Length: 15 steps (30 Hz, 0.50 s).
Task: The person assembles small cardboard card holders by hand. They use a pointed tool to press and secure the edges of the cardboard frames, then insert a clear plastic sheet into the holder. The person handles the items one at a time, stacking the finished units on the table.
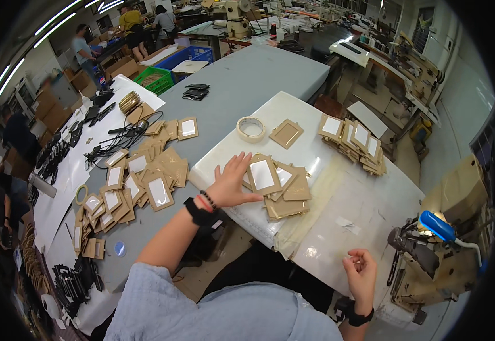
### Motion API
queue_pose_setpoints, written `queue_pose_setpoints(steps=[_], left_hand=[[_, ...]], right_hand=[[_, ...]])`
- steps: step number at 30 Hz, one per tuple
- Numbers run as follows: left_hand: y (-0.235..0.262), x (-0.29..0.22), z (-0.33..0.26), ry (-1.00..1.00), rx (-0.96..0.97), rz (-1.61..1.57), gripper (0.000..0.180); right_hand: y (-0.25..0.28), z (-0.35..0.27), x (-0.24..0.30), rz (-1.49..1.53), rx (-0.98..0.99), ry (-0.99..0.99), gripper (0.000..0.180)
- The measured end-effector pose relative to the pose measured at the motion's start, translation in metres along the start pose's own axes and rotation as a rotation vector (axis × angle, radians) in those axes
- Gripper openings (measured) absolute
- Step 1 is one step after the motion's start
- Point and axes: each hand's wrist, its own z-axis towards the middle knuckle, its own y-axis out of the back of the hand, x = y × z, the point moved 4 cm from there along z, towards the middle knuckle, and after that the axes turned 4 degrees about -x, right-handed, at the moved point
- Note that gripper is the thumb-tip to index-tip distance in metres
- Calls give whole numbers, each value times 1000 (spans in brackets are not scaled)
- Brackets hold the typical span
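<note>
My left hand, fingers spread, reaches over the left side of a loose pile of tan card holders with white windows. The top card holder lies close to its fingertips; whether they touch, I cannot tell. Other tan holders fan out beneath and to the right. My right hand is raised near the white worktable's front edge, fingers curled in, with nothing visible in them. Behind the pile lie a single tan holder and a roll of tape.
More tan holders are stacked at the table's far right. A sewing machine with a blue lamp stands right. On the grey table left lie a heap of holders, black cables and black pieces.
</note>
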Motion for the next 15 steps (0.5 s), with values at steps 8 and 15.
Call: queue_pose_setpoints(steps=[8, 15], left_hand=[[-20, -1, 26, -15, 134, 50, 127], [29, 23, 13, 65, -234, -8, 121]], right_hand=[[11, -10, -4, 47, -28, -41, 18], [4, -4, -5, 54, 3, -55, 19]])
